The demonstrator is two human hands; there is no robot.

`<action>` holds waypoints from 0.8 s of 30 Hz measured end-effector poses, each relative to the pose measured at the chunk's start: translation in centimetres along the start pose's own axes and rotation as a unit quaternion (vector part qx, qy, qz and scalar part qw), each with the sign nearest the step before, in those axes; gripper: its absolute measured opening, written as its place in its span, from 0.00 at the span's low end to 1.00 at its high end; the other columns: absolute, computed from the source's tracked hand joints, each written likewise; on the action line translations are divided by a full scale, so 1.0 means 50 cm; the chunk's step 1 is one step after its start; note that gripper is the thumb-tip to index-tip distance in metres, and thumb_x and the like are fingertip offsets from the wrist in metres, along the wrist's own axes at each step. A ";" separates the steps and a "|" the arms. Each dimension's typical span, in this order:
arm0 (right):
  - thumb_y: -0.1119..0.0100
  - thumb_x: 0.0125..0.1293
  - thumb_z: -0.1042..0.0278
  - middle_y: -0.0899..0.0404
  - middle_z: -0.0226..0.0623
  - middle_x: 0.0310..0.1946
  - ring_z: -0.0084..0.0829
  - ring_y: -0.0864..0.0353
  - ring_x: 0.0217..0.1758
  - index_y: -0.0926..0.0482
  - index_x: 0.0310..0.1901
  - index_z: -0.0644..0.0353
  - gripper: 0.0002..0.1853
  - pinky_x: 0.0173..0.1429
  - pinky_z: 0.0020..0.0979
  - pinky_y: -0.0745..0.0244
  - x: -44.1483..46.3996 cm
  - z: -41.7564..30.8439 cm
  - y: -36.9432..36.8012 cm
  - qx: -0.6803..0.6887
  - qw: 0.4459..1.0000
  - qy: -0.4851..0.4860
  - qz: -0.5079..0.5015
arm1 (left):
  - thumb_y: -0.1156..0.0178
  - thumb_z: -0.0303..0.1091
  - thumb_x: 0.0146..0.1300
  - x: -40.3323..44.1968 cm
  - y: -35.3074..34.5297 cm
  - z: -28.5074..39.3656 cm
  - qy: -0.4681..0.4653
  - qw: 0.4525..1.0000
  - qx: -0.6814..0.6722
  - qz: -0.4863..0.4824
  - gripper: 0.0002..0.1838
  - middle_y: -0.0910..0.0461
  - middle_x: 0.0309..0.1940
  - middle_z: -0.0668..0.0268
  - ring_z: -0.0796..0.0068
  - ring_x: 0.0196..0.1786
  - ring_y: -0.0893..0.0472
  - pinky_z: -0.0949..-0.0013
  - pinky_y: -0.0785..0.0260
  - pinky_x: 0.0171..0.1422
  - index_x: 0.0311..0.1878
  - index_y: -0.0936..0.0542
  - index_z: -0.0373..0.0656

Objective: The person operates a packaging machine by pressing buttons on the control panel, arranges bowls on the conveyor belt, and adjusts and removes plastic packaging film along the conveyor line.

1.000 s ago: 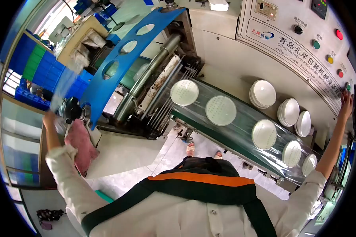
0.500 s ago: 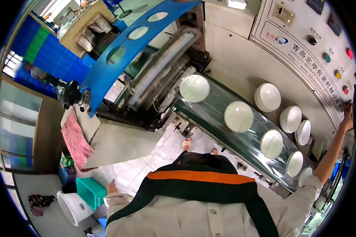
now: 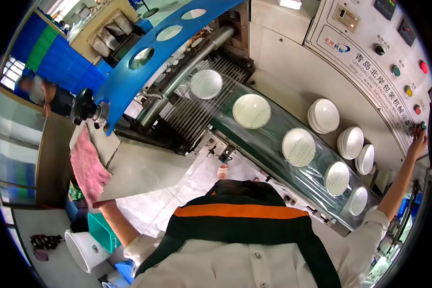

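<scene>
My right hand point(image 3: 419, 139) is raised to the lower right of the control panel point(image 3: 365, 62), its fingers closed at a small green knob point(image 3: 423, 126). My left forearm reaches to the edge of a metal table point(image 3: 144, 168), beside a pink cloth point(image 3: 89, 165). The left hand itself is hidden at that edge. Several round white bowls point(image 3: 298, 147) stand in a row under clear printed film on a green conveyor point(image 3: 273, 158). The foremost bowl point(image 3: 206, 84) rests over the slatted part of the machine, near a metal roller point(image 3: 187, 77).
Stacked white bowls point(image 3: 324, 116) stand along the conveyor's far side. A blue plate with round holes point(image 3: 165, 36) and a black clamp knob point(image 3: 84, 106) overhang the machine. A green bin point(image 3: 101, 230) and a white bucket point(image 3: 84, 252) sit lower left. Another person point(image 3: 43, 93) is farther off.
The row of bowls has moved up and left with the film. The roller no longer blurs. My left arm has moved up to the table edge; my right hand stays at the panel.
</scene>
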State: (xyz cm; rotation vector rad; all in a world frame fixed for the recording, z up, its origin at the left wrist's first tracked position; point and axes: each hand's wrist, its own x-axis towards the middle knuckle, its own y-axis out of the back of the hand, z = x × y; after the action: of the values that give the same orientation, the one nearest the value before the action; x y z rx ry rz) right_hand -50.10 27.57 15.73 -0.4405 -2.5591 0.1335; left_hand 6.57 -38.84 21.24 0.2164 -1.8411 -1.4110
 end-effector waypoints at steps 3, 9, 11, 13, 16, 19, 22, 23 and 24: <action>0.53 0.57 0.66 0.31 0.46 0.37 0.31 0.29 0.41 0.37 0.38 0.73 0.16 0.48 0.29 0.30 0.009 -0.002 -0.010 0.008 1.000 0.000 -0.012 | 0.60 0.38 0.55 -0.033 -0.019 -0.060 0.097 0.981 -0.166 -0.007 0.22 0.38 0.51 0.60 0.65 0.50 0.34 0.67 0.45 0.53 0.53 0.40 0.42; 0.53 0.56 0.65 0.31 0.46 0.37 0.32 0.28 0.40 0.37 0.38 0.74 0.17 0.48 0.28 0.30 -0.014 -0.020 -0.018 -0.010 1.000 0.001 -0.014 | 0.60 0.31 0.57 -0.071 -0.010 -0.131 0.174 0.960 -0.216 -0.035 0.17 0.41 0.53 0.53 0.62 0.56 0.41 0.70 0.52 0.58 0.49 0.36 0.32; 0.53 0.57 0.65 0.31 0.46 0.36 0.32 0.29 0.40 0.37 0.39 0.75 0.17 0.48 0.28 0.30 -0.025 -0.029 -0.033 -0.007 1.000 -0.001 0.004 | 0.60 0.31 0.58 -0.046 -0.010 -0.107 0.116 0.974 -0.192 -0.024 0.16 0.37 0.50 0.53 0.62 0.54 0.38 0.70 0.49 0.56 0.46 0.35 0.30; 0.53 0.57 0.66 0.30 0.46 0.36 0.32 0.28 0.40 0.38 0.39 0.74 0.17 0.48 0.29 0.30 -0.016 -0.020 -0.022 0.001 1.000 -0.004 -0.013 | 0.58 0.31 0.57 -0.004 0.003 -0.065 0.072 0.986 -0.146 -0.023 0.16 0.34 0.47 0.53 0.60 0.51 0.35 0.69 0.47 0.54 0.45 0.34 0.30; 0.54 0.57 0.66 0.30 0.46 0.35 0.32 0.28 0.40 0.37 0.40 0.74 0.16 0.46 0.29 0.29 -0.004 -0.017 -0.001 -0.012 0.999 0.003 -0.037 | 0.56 0.30 0.56 0.002 0.051 -0.029 0.062 0.985 -0.036 0.156 0.15 0.33 0.45 0.53 0.60 0.50 0.34 0.68 0.45 0.53 0.44 0.33 0.31; 0.54 0.57 0.68 0.28 0.45 0.33 0.30 0.26 0.36 0.34 0.39 0.73 0.14 0.42 0.27 0.27 0.017 -0.009 0.013 -0.065 0.997 0.007 -0.046 | 0.54 0.34 0.56 -0.025 0.092 0.068 0.032 0.923 -0.176 0.341 0.14 0.30 0.39 0.54 0.61 0.42 0.30 0.64 0.41 0.47 0.40 0.30 0.33; 0.55 0.57 0.69 0.27 0.44 0.32 0.29 0.26 0.35 0.33 0.39 0.73 0.14 0.41 0.26 0.27 0.036 0.001 0.025 -0.088 0.995 0.003 -0.043 | 0.50 0.40 0.51 -0.046 0.056 0.103 -0.264 0.817 -0.505 0.086 0.16 0.28 0.32 0.53 0.60 0.35 0.29 0.62 0.38 0.41 0.35 0.28 0.34; 0.55 0.57 0.69 0.27 0.44 0.32 0.28 0.26 0.35 0.33 0.39 0.73 0.14 0.40 0.25 0.27 0.043 0.006 0.026 -0.094 0.995 0.001 -0.034 | 0.44 0.39 0.46 -0.051 0.037 0.143 -0.191 0.792 -0.576 -0.068 0.17 0.27 0.30 0.55 0.60 0.35 0.28 0.61 0.39 0.41 0.33 0.28 0.34; 0.55 0.57 0.69 0.27 0.44 0.32 0.28 0.26 0.35 0.33 0.39 0.73 0.14 0.40 0.25 0.27 0.043 0.006 0.020 -0.092 0.995 0.001 -0.035 | 0.42 0.32 0.43 -0.064 -0.008 0.163 -0.166 0.770 -0.594 -0.163 0.14 0.27 0.30 0.57 0.59 0.33 0.28 0.62 0.38 0.39 0.33 0.27 0.35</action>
State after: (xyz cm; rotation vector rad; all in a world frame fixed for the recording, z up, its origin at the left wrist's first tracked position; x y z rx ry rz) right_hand -51.70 29.23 16.32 -0.4181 -2.5919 -0.1296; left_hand 3.14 -31.17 18.80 -0.4119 -0.8082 -2.7060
